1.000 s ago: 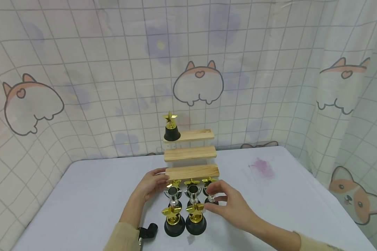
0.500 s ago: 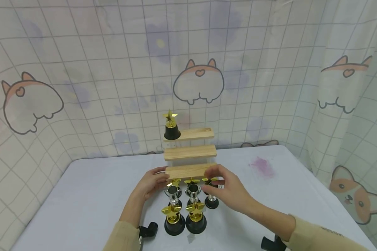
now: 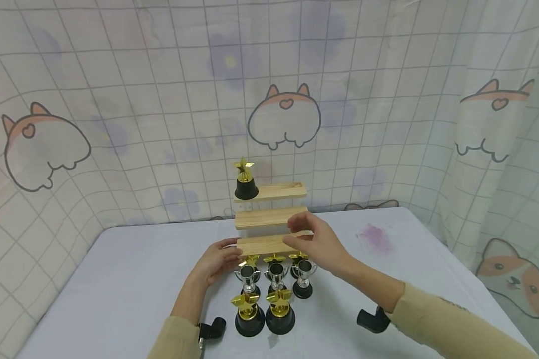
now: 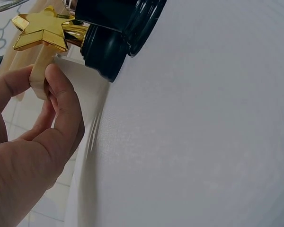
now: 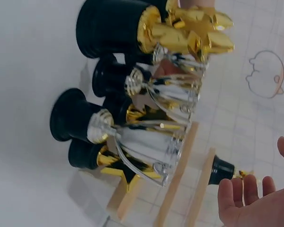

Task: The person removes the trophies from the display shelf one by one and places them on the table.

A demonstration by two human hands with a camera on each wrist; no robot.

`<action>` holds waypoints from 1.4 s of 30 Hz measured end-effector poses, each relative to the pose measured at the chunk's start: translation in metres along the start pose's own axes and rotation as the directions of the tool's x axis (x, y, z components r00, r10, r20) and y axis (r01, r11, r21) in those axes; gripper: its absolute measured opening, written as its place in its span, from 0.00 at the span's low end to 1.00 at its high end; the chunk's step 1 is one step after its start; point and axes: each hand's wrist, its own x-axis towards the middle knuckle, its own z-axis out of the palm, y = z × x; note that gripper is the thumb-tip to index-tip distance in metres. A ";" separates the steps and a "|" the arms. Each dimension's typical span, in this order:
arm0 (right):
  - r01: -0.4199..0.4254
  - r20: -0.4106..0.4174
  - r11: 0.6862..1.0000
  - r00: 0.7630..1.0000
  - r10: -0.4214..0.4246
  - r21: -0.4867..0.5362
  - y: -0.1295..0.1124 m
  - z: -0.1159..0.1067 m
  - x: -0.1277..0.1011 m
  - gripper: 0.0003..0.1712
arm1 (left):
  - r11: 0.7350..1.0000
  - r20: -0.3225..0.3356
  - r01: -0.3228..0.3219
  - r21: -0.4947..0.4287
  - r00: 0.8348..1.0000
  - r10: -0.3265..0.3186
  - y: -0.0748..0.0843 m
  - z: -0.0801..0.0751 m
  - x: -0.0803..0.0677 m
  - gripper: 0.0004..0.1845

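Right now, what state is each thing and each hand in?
Left hand: grip on the left end of the bottom shelf.
Right hand: open, empty, above the shelf's right end.
Star trophy on top shelf: upright.
Silver cup trophies: upright on the table.
Front star trophies: upright.

The right hand [image 5: 255,201] is seen with fingers spread and nothing held, well apart from a cluster of gold star trophies [image 5: 180,30] and silver cup trophies [image 5: 146,142], a wooden stepped shelf [image 5: 177,172] lying between them.
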 end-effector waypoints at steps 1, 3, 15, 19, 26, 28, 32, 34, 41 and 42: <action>0.002 0.000 1.000 1.000 -0.002 0.001 0.000 -0.001 0.004 0.22 | 1.000 0.000 -0.001 0.003 1.000 0.001 0.000 0.000 0.000 0.30; -0.001 -0.002 1.000 1.000 0.001 0.002 0.001 -0.003 0.012 0.22 | 1.000 0.000 0.001 0.006 1.000 -0.001 0.000 0.000 0.000 0.30; -0.045 -0.001 0.999 0.999 0.045 0.016 -0.002 -0.007 0.068 0.24 | 1.000 -0.005 0.007 0.012 1.000 -0.007 0.000 -0.001 -0.002 0.30; -0.041 -0.001 0.999 0.999 0.041 0.009 -0.001 -0.003 0.083 0.26 | 1.000 -0.003 0.008 0.014 1.000 -0.008 0.000 -0.001 -0.002 0.29; -0.054 -0.011 0.999 0.998 0.054 0.004 0.004 0.006 0.102 0.28 | 1.000 -0.004 0.006 0.015 1.000 -0.006 0.000 -0.001 -0.001 0.30; -0.057 -0.018 0.998 0.998 0.057 0.002 0.004 0.007 0.106 0.28 | 1.000 -0.004 0.007 0.012 1.000 -0.007 0.000 -0.001 -0.001 0.30; -0.051 -0.033 0.999 0.998 0.051 0.007 0.006 0.010 0.115 0.27 | 1.000 -0.004 0.009 0.004 1.000 -0.009 0.000 0.000 -0.001 0.30; -0.047 -0.038 0.999 0.998 0.047 0.010 0.007 0.012 0.119 0.27 | 1.000 -0.002 0.009 -0.001 1.000 -0.009 0.000 0.000 -0.001 0.30; -0.052 -0.049 0.998 0.997 0.054 0.031 0.005 0.018 0.134 0.29 | 1.000 0.005 0.011 -0.011 1.000 -0.010 -0.001 0.000 -0.001 0.29; -0.049 -0.049 0.998 0.997 0.051 0.037 0.004 0.019 0.136 0.29 | 1.000 0.007 0.010 -0.014 1.000 -0.010 -0.001 0.000 -0.001 0.29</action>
